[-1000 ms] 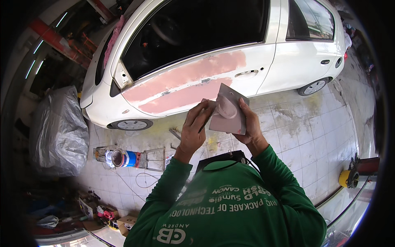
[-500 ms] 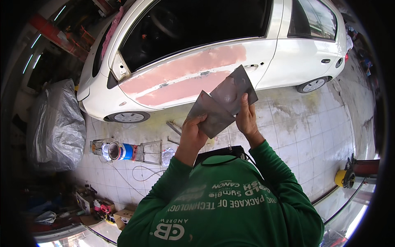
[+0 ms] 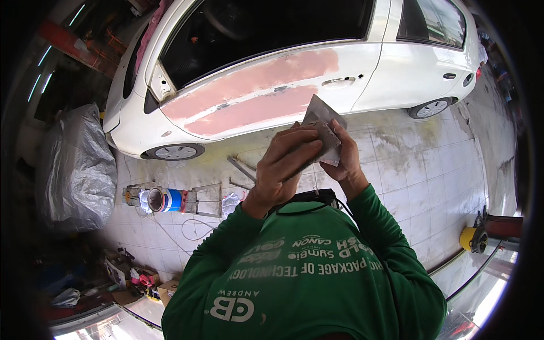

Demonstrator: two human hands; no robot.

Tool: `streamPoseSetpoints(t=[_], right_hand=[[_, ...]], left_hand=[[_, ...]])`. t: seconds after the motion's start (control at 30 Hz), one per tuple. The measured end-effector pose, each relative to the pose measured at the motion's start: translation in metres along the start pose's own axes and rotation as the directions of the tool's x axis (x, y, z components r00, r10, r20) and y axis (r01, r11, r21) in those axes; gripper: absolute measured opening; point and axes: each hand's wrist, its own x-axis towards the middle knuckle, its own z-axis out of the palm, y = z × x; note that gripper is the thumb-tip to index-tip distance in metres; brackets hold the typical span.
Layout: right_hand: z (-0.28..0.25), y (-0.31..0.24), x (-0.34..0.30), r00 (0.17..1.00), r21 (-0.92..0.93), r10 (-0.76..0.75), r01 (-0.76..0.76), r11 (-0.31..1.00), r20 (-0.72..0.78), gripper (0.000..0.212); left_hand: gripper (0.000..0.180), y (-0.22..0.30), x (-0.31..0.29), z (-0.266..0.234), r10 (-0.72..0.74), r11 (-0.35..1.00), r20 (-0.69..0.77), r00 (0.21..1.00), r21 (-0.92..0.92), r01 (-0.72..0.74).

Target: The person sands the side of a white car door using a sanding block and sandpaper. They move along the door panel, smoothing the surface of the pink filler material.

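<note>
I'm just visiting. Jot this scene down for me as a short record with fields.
Left hand: holding a thin flat plate
Right hand: holding a second plate
Plates: overlapping in view; contact unclear
Car: white, pink patches on its front door
Floor: pale, stained tiles
Container: blue can

Against the right hand (image 3: 347, 158), a thin gray plate (image 3: 318, 109) looks smooth with a dull sheen. Ahead of that hand, a matt, chalky pink patch (image 3: 255, 113) meets glossy white car paint (image 3: 419, 79). Well left of the left hand (image 3: 277, 170), crinkled silver sheeting (image 3: 85, 170) shines like plastic.
</note>
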Motion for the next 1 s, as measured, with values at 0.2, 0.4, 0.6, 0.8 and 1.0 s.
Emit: streamPoseSetpoints(t=[0.2,0.4,0.6,0.8,1.0], right_hand=[[-0.014,0.003,-0.024,0.995,-0.139,-0.008,-0.006,0.99,-0.1,0.057],[-0.008,-0.033,-0.01,0.96,-0.362,-0.211,0.134,0.923,-0.183,0.059],[0.037,-0.035,-0.025,0.989,-0.387,-0.123,0.081,0.918,-0.084,0.056],[-0.017,-0.005,0.014,0.94,-0.679,-0.331,0.191,0.709,-0.082,0.045],[-0.015,-0.028,0.006,0.972,-0.179,-0.033,-0.009,0.984,-0.234,0.047]], left_hand=[[0.044,-0.066,-0.07,-0.011,-0.16,0.899,0.206,0.965,0.435,0.056],[0.03,0.001,-0.03,-0.017,-0.118,0.989,0.353,0.928,0.128,0.077],[0.049,-0.056,0.013,-0.077,-0.192,0.906,0.24,0.952,0.415,0.078],[0.054,-0.05,0.004,-0.017,-0.212,0.954,0.339,0.917,0.274,0.12],[0.037,0.005,-0.006,-0.057,-0.097,0.965,0.37,0.924,0.261,-0.003]])
